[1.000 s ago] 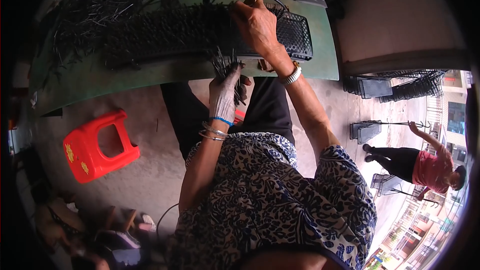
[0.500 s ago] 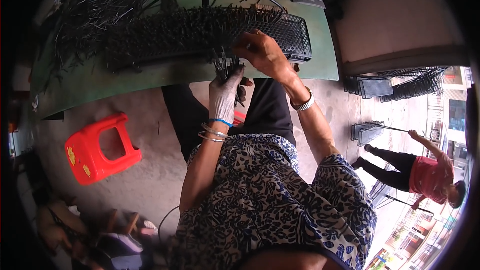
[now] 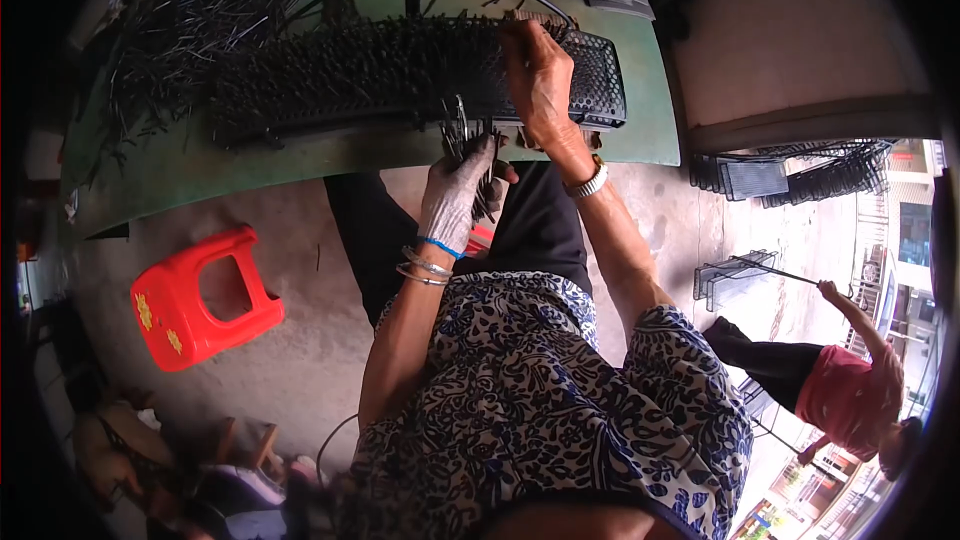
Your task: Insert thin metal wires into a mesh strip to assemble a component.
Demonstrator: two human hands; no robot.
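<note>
A green table [image 3: 300,175] crowded with a spiked black mesh rack [image 3: 400,80] and loose black pins [image 3: 190,20]; bare strip along its near edge, open floor below, red stool [image 3: 200,300] at left

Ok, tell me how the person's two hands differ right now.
The left hand wears a grey work glove; the right hand is bare. The left hand grips a bundle of thin dark rods below the table edge; the right hand rests higher, on the black mesh rack. Both wrists carry bands.

Head-worn fisheye, steeply downward, close overhead.
</note>
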